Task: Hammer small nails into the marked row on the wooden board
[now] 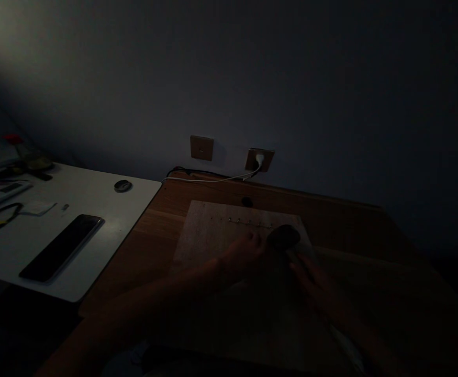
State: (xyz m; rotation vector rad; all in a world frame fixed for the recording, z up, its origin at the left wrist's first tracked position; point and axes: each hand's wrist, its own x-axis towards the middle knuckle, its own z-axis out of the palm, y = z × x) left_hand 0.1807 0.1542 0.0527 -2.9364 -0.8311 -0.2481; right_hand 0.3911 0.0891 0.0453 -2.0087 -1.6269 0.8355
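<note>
A pale wooden board (201, 230) lies on the brown wooden table, and the scene is very dark. Across its upper part runs a row of several small nails (249, 223), standing up from the surface. My right hand (311, 280) grips the light handle of a mallet, whose dark rounded head (283, 237) is over the board's right side, close to the row's right end. Just left of that head, my left hand (246, 251) is closed over the board with fingers curled. Whatever its fingertips pinch, if anything, is lost in the dark.
On the left, a white table (107, 201) bears a phone (62, 246), a small round dish (122, 185) and a red-capped bottle (32, 154). A white cable (213, 181) runs along the brown table's (154, 225) back edge to a wall socket (259, 159).
</note>
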